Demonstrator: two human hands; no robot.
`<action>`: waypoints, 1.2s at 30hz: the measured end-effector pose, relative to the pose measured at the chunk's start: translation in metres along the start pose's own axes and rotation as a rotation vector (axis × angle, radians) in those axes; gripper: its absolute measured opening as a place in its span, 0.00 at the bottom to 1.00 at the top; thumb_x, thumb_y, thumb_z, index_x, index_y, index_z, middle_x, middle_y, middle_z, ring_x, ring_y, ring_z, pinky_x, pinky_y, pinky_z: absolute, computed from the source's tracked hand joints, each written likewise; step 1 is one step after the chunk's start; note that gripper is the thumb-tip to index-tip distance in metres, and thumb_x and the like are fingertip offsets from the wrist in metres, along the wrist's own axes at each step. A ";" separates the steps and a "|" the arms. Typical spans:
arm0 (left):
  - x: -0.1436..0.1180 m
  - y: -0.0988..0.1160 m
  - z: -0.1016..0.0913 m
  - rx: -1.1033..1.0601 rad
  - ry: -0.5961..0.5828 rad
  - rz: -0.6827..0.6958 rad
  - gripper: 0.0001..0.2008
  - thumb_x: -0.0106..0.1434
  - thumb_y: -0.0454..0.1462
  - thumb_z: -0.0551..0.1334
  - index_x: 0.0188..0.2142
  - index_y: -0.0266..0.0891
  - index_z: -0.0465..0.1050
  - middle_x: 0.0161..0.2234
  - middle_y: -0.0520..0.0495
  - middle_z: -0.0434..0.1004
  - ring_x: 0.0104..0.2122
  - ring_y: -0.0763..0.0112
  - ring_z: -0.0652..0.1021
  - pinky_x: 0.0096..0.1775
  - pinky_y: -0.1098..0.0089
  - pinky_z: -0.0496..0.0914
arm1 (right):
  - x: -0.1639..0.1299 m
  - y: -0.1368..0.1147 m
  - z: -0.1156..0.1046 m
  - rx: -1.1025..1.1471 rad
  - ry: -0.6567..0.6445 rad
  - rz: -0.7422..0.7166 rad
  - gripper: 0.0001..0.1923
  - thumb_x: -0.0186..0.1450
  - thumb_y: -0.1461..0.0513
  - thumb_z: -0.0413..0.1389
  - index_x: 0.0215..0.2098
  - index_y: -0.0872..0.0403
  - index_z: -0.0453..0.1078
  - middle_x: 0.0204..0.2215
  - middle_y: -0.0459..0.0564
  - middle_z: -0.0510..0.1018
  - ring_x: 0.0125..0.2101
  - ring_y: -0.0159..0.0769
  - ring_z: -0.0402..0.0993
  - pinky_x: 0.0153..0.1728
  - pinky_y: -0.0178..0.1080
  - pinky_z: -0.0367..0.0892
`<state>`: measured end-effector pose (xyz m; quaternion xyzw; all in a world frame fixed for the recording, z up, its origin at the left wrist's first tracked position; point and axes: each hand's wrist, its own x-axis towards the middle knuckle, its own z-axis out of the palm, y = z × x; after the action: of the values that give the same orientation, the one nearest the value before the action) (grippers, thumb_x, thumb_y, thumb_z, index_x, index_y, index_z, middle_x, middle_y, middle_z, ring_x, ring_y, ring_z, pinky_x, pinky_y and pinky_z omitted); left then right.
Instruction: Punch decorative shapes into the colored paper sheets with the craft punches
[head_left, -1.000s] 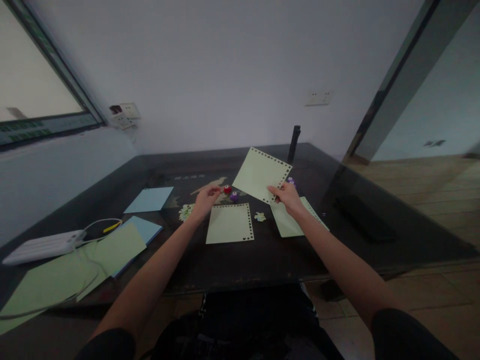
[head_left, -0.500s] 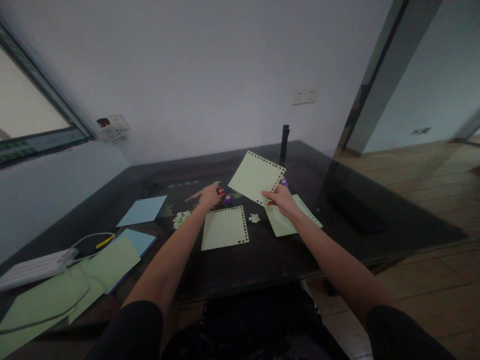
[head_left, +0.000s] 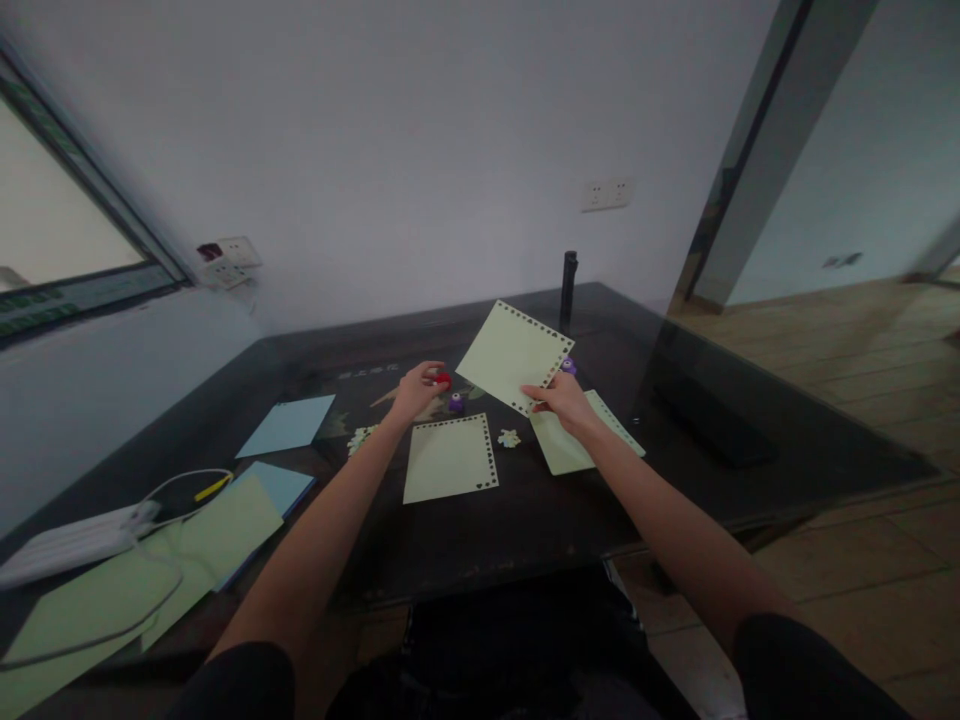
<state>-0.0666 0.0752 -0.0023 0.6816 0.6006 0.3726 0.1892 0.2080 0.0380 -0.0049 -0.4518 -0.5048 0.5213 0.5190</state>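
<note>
right hand [head_left: 564,400] pinches punched green sheet [head_left: 514,356] by its near corner, tilted up; left hand [head_left: 417,387] grips red punch [head_left: 443,379] just left of it

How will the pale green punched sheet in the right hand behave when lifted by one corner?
Likely light and fairly stiff: the green sheet stays flat and tilted up while the right hand pinches only its lower corner. Its punched border probably tears easily. Flat sheets on the glossy table may slide.

Matt green paper sheet [head_left: 514,356], glossy red plastic punch [head_left: 443,379], glossy dark table [head_left: 525,510].
</note>
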 end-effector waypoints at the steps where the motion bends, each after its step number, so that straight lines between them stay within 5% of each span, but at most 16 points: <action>1: -0.007 0.007 -0.001 -0.121 -0.032 -0.003 0.22 0.53 0.37 0.65 0.49 0.38 0.71 0.38 0.44 0.78 0.36 0.67 0.78 0.41 0.66 0.70 | -0.001 -0.001 0.000 0.011 0.010 -0.008 0.13 0.48 0.64 0.63 0.33 0.57 0.72 0.31 0.51 0.80 0.25 0.34 0.73 0.19 0.33 0.70; 5: -0.042 0.038 0.003 -0.567 -0.200 -0.097 0.17 0.54 0.37 0.65 0.44 0.37 0.73 0.39 0.43 0.77 0.37 0.67 0.78 0.44 0.64 0.71 | -0.005 -0.006 0.001 0.071 0.030 -0.038 0.14 0.48 0.64 0.64 0.34 0.56 0.72 0.31 0.50 0.80 0.25 0.33 0.73 0.18 0.32 0.70; 13: -0.091 0.072 0.039 -1.193 -0.321 -0.401 0.05 0.58 0.36 0.64 0.34 0.37 0.72 0.34 0.46 0.77 0.33 0.72 0.78 0.46 0.65 0.72 | -0.022 -0.011 0.003 0.109 0.006 -0.041 0.15 0.48 0.62 0.63 0.35 0.56 0.72 0.32 0.51 0.80 0.25 0.33 0.74 0.19 0.31 0.70; 18: -0.099 0.070 0.055 -1.262 -0.316 -0.487 0.06 0.60 0.33 0.62 0.38 0.36 0.74 0.34 0.46 0.78 0.31 0.74 0.78 0.44 0.70 0.72 | -0.024 -0.006 0.008 0.100 0.020 -0.057 0.17 0.45 0.59 0.65 0.32 0.57 0.72 0.29 0.51 0.80 0.24 0.33 0.73 0.18 0.32 0.69; 36: -0.106 0.070 0.056 -1.164 -0.279 -0.335 0.15 0.50 0.35 0.70 0.37 0.34 0.71 0.35 0.43 0.79 0.36 0.70 0.78 0.47 0.63 0.68 | -0.022 0.009 0.014 -0.109 0.033 -0.206 0.17 0.50 0.55 0.63 0.33 0.59 0.74 0.32 0.54 0.80 0.25 0.37 0.74 0.23 0.38 0.72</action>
<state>0.0213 -0.0300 -0.0191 0.4053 0.3675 0.5117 0.6625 0.1945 0.0157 -0.0143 -0.4336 -0.5677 0.4294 0.5526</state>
